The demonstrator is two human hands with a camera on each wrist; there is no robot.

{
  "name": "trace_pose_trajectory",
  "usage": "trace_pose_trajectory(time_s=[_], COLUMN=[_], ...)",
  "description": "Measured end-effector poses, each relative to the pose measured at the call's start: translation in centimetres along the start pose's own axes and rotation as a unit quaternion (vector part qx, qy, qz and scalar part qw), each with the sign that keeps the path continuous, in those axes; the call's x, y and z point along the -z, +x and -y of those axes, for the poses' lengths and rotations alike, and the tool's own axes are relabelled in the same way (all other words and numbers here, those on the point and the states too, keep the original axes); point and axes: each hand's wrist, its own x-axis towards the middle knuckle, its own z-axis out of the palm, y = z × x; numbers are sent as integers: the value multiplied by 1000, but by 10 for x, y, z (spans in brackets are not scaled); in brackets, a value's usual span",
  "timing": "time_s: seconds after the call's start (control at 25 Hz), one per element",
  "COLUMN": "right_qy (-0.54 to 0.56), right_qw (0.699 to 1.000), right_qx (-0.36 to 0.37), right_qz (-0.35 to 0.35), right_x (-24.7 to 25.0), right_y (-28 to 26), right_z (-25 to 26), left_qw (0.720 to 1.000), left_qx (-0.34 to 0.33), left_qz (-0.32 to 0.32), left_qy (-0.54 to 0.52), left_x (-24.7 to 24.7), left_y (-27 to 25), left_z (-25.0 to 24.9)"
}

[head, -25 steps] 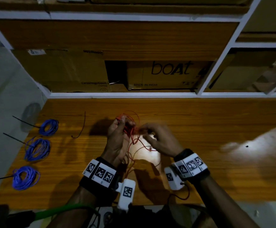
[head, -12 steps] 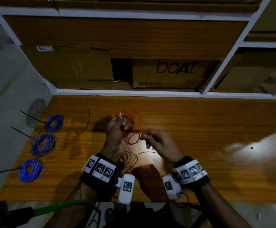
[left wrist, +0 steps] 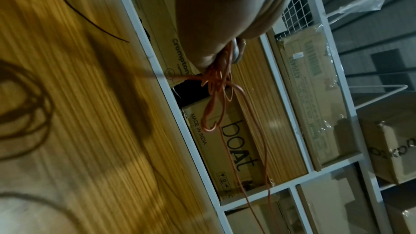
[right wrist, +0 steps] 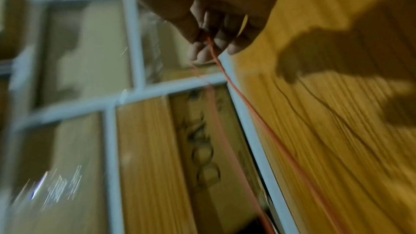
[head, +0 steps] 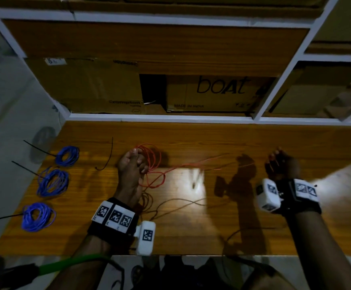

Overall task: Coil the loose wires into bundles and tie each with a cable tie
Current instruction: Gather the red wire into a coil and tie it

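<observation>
While your left hand point(head: 131, 170) stayed at centre-left of the head view, fingers curled round the red wire point(head: 149, 162) coil, your right hand point(head: 282, 166) swung out from beside it to the right of the frame. It pinched the wire's free run between thumb and fingers; the right wrist view showed the strand leaving the fingertips point(right wrist: 198, 51), heavily blurred. That pulled the slack into a low line across the counter point(head: 191, 135) between the two hands. A loose tangle still hung just below the left hand, and more wire trailed toward the near edge.

My read: you drew out a fresh length to feed the next loop, so the coil wasn't finished. Expect snagging where the strands crossed under the left hand.

Three blue bundles point(head: 52, 182) lay at the left edge, each with a black tie tail sticking out. One spare cable tie point(head: 107, 155) lay just left of your left hand, untouched.
</observation>
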Motion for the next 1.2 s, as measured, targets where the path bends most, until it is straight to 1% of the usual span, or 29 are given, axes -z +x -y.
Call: trace_pose_trajectory(time_s=[0.04,0.12,0.24,0.32,0.4,0.44,0.48,0.52,0.56,0.6,0.64,0.68,0.72,0.76,0.8,0.84,0.88,0.96,1.0,1.12,1.16,1.2], right_qy=[-22,-73,-155,-221,-270,-295,-340,-428,-548,-659,-717,-719,-685,-642,-605,-589,-593,-620,-626,-603,-588,-567], right_qw=[999,995,985,973,962,954,938,899,827,732,655,624,627,640,646,636,611,570,561,571,585,610], right_qx=[-25,-59,-73,-52,-14,-3,15,45,89,152,234,304,363,401,420,423,422,417,415,410,405,393], right_qz=[-2,21,35,35,41,50,57,74,87,78,51,44,74,132,203,266,310,342,348,375,385,390], right_x=[8,18,10,-3,-14,-19,-22,-23,-25,-28,-34,-41,-50,-60,-67,-74,-78,-85,-89,-94,-93,-89], right_y=[7,21,14,-4,-15,-20,-22,-24,-27,-34,-47,-65,-85,-105,-121,-133,-140,-141,-140,-134,-131,-129], right_z=[-2,-17,-43,-52,-61,-63,-66,-66,-63,-60,-58,-55,-54,-55,-61,-69,-82,-108,-117,-120,-114,-105], left_qw=[1000,1000,999,999,999,998,999,999,999,999,999,999,999,998,998,998,998,997,997,997,997,998], left_qx=[3,4,-5,-6,0,3,4,4,4,4,4,4,4,5,5,6,9,15,17,16,15,12], left_qz=[2,6,15,24,32,35,35,35,35,34,33,33,33,34,36,38,39,37,35,29,24,18], left_qy=[-12,-24,-31,-37,-41,-42,-41,-39,-37,-36,-37,-39,-42,-44,-47,-50,-54,-61,-64,-67,-65,-65], left_x=[0,-6,-16,-21,-24,-26,-27,-28,-29,-31,-31,-32,-33,-33,-34,-36,-38,-41,-41,-38,-34,-29], left_y=[0,0,2,2,1,0,-1,-1,-2,-2,-2,-2,-2,-3,-3,-4,-4,-5,-5,-4,-1,2], left_z=[1,3,4,5,8,10,11,13,15,14,14,15,15,15,16,17,17,17,18,17,17,16])
